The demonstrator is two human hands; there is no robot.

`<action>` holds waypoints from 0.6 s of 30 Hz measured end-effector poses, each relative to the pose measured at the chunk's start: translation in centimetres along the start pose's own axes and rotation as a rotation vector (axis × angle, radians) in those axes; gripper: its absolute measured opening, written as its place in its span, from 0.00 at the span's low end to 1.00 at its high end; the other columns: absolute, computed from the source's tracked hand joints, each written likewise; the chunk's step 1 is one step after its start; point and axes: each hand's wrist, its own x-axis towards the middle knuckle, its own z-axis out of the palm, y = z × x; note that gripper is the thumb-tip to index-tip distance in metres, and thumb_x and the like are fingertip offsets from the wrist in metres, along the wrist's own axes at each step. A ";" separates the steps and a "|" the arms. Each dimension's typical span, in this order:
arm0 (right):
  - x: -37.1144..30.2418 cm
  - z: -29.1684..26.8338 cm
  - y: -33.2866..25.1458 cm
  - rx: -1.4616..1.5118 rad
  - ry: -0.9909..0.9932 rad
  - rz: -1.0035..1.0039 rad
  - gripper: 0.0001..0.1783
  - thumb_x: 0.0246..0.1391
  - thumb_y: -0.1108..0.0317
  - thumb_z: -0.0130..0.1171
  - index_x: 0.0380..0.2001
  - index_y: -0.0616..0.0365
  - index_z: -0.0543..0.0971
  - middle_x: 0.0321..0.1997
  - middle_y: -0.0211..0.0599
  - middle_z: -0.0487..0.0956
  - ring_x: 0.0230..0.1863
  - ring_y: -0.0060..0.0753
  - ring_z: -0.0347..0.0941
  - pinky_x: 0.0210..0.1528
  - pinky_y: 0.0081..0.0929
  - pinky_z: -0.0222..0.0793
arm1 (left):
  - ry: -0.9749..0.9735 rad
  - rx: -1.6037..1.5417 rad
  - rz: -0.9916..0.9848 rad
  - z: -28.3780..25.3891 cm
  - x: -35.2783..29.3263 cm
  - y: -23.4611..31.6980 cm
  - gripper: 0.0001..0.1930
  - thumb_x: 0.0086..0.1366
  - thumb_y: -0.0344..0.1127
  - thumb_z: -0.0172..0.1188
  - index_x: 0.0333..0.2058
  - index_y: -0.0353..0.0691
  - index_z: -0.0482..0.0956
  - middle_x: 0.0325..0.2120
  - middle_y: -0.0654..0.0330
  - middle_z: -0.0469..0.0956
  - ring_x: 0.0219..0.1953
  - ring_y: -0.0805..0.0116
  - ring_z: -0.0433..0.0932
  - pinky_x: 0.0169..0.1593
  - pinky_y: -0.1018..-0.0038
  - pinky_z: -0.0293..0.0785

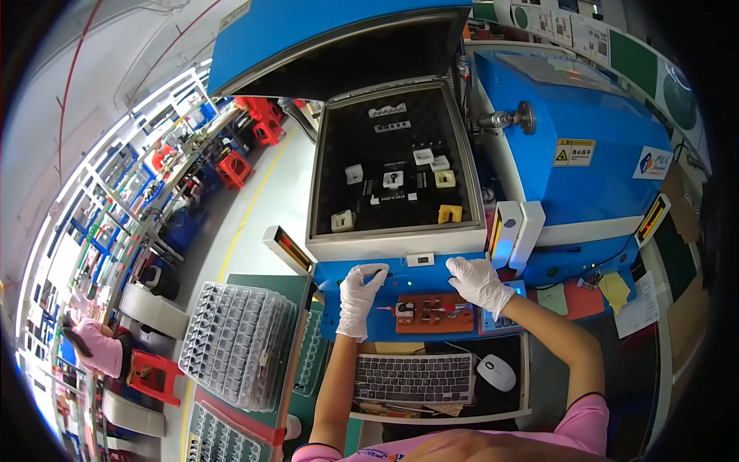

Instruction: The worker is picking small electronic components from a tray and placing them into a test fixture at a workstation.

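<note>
Brown fixture (pixel 433 314) near right hand (pixel 479 282)

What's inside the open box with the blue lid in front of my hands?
The box holds a black foam-like lining, with two pale strips, a yellow block and several small white or cream pieces on top. Whatever lies beneath the lining is covered.

Bright lighting, strongly bowed edges

A pale floor (pixel 265 202) with a yellow line (pixel 245 218) stretches up the frame's left side past red stools (pixel 234 169), below a whitish ceiling (pixel 146 35) and bright strip lights (pixel 181 79), with green panels (pixel 632 58) at upper right.
</note>
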 end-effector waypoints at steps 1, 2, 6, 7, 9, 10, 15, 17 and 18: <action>0.1 0.0 -0.1 0.004 -0.012 0.037 0.20 0.49 0.66 0.66 0.44 0.56 0.71 0.30 0.43 0.76 0.28 0.49 0.77 0.30 0.43 0.72 | -0.015 0.053 0.016 -0.1 -0.2 0.4 0.08 0.63 0.29 0.66 0.40 0.36 0.84 0.36 0.60 0.84 0.34 0.77 0.80 0.41 0.81 0.77; 0.1 -0.1 -0.3 0.012 -0.030 0.074 0.20 0.50 0.65 0.66 0.44 0.56 0.72 0.31 0.43 0.77 0.29 0.49 0.78 0.31 0.43 0.73 | -0.009 0.053 0.008 -0.3 -0.1 -0.2 0.08 0.63 0.29 0.66 0.40 0.36 0.84 0.36 0.60 0.84 0.34 0.77 0.80 0.41 0.81 0.77; 1.1 1.0 -0.3 0.011 0.069 0.073 0.12 0.48 0.66 0.63 0.35 0.57 0.75 0.30 0.47 0.79 0.32 0.53 0.78 0.34 0.45 0.73 | -0.041 0.088 -0.068 -1.0 0.6 1.8 0.08 0.64 0.32 0.65 0.37 0.34 0.85 0.34 0.60 0.84 0.35 0.77 0.80 0.41 0.79 0.77; 1.7 0.0 -1.0 0.002 -0.002 0.096 0.12 0.50 0.67 0.62 0.37 0.58 0.74 0.32 0.48 0.78 0.32 0.54 0.77 0.35 0.46 0.72 | -0.072 0.062 -0.142 -1.6 0.6 3.3 0.11 0.66 0.33 0.63 0.41 0.32 0.84 0.34 0.60 0.83 0.36 0.76 0.80 0.43 0.78 0.77; 1.3 -0.7 -1.2 0.090 -0.025 0.095 0.09 0.53 0.71 0.59 0.37 0.57 0.73 0.33 0.46 0.77 0.35 0.55 0.76 0.37 0.46 0.71 | -0.041 -0.178 -0.195 -2.3 0.7 3.7 0.13 0.67 0.34 0.61 0.45 0.31 0.82 0.35 0.60 0.83 0.39 0.75 0.80 0.45 0.77 0.77; 1.0 -0.9 -1.9 0.199 -0.020 0.074 0.09 0.54 0.72 0.59 0.38 0.58 0.74 0.34 0.46 0.77 0.36 0.53 0.75 0.38 0.44 0.71 | -0.042 -0.227 -0.182 -2.9 0.3 4.5 0.12 0.67 0.33 0.61 0.45 0.32 0.82 0.37 0.60 0.83 0.40 0.74 0.80 0.47 0.77 0.77; -3.2 0.0 -4.2 0.313 0.046 -0.108 0.10 0.57 0.74 0.59 0.43 0.56 0.76 0.43 0.39 0.79 0.45 0.47 0.74 0.49 0.41 0.67 | 0.059 0.035 -0.038 -10.4 -5.2 12.2 0.14 0.61 0.24 0.65 0.47 0.35 0.80 0.41 0.60 0.83 0.46 0.71 0.80 0.51 0.75 0.77; -4.1 0.9 -4.0 0.323 0.100 -0.160 0.11 0.59 0.74 0.57 0.45 0.55 0.76 0.46 0.40 0.78 0.47 0.47 0.74 0.52 0.41 0.67 | 0.201 0.261 0.029 -15.2 -5.7 14.1 0.14 0.59 0.26 0.68 0.44 0.36 0.80 0.37 0.59 0.84 0.40 0.71 0.82 0.47 0.75 0.79; -4.2 1.0 -4.2 0.355 0.110 -0.157 0.12 0.59 0.76 0.57 0.45 0.55 0.77 0.47 0.39 0.78 0.49 0.45 0.74 0.53 0.39 0.68 | 0.288 0.373 0.071 -18.2 -5.7 14.3 0.12 0.59 0.30 0.69 0.40 0.34 0.80 0.33 0.59 0.84 0.36 0.73 0.81 0.43 0.75 0.79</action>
